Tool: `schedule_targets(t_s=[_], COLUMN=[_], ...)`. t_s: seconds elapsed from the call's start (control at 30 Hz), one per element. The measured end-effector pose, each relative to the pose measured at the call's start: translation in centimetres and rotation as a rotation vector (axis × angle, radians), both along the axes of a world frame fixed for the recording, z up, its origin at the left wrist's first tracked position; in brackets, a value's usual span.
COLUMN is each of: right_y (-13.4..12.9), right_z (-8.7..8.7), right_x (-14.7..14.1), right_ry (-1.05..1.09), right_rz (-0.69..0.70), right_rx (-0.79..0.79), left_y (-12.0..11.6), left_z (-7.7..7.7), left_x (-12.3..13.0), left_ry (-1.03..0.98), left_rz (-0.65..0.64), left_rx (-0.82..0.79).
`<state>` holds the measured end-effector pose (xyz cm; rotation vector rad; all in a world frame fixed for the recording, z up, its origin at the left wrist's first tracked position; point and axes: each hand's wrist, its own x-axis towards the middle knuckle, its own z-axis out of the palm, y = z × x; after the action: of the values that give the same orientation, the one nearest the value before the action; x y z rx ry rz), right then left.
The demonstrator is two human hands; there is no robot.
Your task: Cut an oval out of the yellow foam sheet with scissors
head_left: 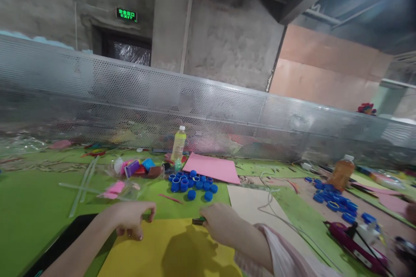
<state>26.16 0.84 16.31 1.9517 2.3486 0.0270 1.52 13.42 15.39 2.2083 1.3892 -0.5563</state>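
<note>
A yellow sheet point(149, 251) lies at the front of the table, with a round shadow across it. My left hand point(131, 218) rests at its upper left edge, fingers bent and apart, holding nothing. Above the sheet's right part, my right hand point(219, 220) is closed around a small tool with a dark end and a bit of green point(197, 221). Most of that tool is hidden in the fist, so its exact kind is unclear. Just beyond both hands sits a group of blue bottle caps point(191, 194).
A pink sheet point(212, 168) and a drink bottle point(178, 143) stand behind the caps. Rightward are a cream sheet point(253, 203), a white cable point(269, 201), more blue caps point(334, 203), an amber bottle point(342, 173) and a maroon power strip point(354, 246). A perforated metal panel point(221, 112) closes the back.
</note>
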Motion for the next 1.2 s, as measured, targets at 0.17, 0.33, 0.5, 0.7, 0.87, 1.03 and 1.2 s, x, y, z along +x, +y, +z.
schedule_targets(t_s=[0.17,0.33,0.5,0.7,0.87,1.03,1.2], right_y=[-0.7,-0.8,-0.9,-0.9,-1.0,-0.9,-0.1], right_z=[-0.4,-0.6,-1.0,-1.9,-2.3,-1.0,0.0], right_x=[-0.1,-0.5,-0.3,-0.2,-0.1,0.7,1.8], right_ry=[0.002,-0.004,-0.018,-0.041,-0.041,0.012,0.080], right_rz=[-0.065,-0.086,-0.062,-0.045,-0.017,-0.007,0.026], right_rx=[-0.020,-0.005,0.008,0.018,0.040,0.092,0.083], left_y=[0.3,0.2,-1.4,-1.1,-0.8,-0.4,-0.6], left_z=[-0.1,0.7,0.4,-1.2,-1.3,-1.8,-2.0], left_x=[-0.2,1.0,5.0,7.8,7.5,6.6,5.4], left_ry=[0.001,-0.016,-0.257,-0.226,-0.203,-0.209,-0.234], left_rz=[-0.030,-0.127,-0.388,-0.569,-0.569,-0.539,-0.491], left_rx=[0.032,0.157,0.259,0.162,0.167,0.231,0.295])
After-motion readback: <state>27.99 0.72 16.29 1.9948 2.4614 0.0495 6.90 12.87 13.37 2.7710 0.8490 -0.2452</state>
